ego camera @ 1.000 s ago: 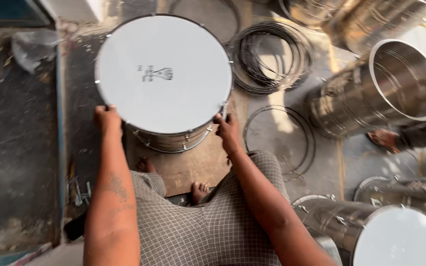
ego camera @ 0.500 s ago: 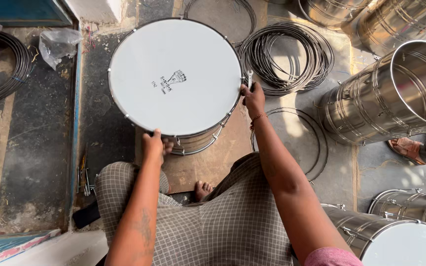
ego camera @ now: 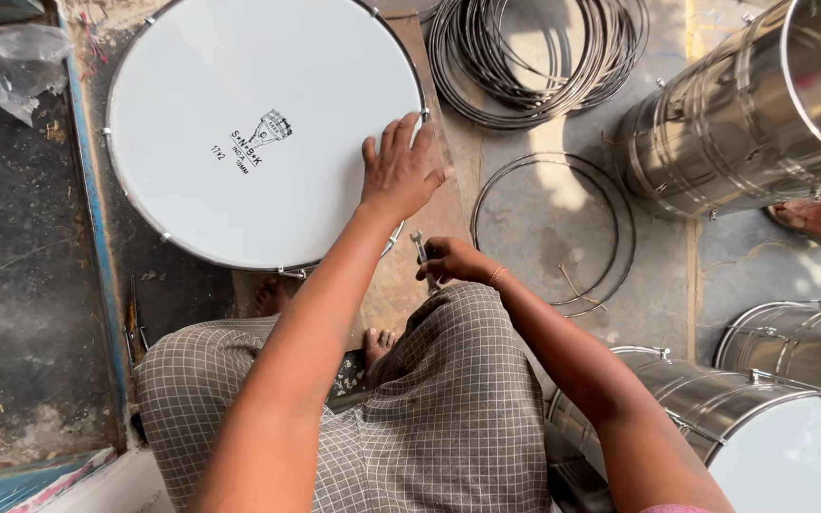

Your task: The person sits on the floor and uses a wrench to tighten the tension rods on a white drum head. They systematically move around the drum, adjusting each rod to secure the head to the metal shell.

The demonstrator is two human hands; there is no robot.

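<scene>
Head view: right hand (ego camera: 450, 260) clenched on small wrench (ego camera: 420, 249) near lap, left hand (ego camera: 399, 171) flat, released, on drum (ego camera: 239, 123) on floor. Probably light, stiff; thin skin dents, so best gripped by metal rim.

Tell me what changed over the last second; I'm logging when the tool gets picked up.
The left hand left the drum's near rim and now lies flat on the white drumhead at its right edge. The right hand came off the rim and closed its grip on a small spanner beside the drum. The drum, the wire hoops and the steel shells stayed put.
</scene>
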